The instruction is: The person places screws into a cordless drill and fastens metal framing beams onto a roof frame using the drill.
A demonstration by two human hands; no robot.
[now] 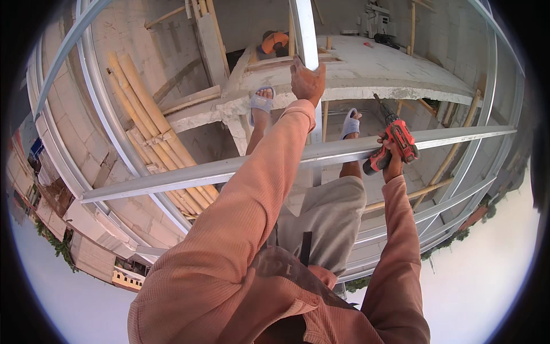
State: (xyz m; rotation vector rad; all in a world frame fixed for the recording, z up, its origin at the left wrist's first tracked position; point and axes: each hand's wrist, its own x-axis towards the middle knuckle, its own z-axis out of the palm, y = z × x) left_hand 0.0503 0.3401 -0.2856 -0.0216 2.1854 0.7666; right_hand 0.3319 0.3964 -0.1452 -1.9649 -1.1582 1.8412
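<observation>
My left hand (308, 81) reaches out and is closed round a silvery metal channel (306, 34) that runs away from me. In my right hand (393, 160) is a red and black cordless drill (401, 140), its bit pointing up and away. The drill is close to a long metal beam (229, 169) that crosses in front of my body; I cannot tell whether they touch. Under the beam are my legs, with one sandalled foot (262, 104) on the concrete edge and the other sandal (350, 124) farther right.
A rough concrete ledge (389, 67) lies ahead, with openings below it. Bundled bamboo poles (152, 126) lean at the left. An orange and dark object (275, 41) rests on the far side. Metal frame members (97, 92) curve round both sides, with a steep drop beyond.
</observation>
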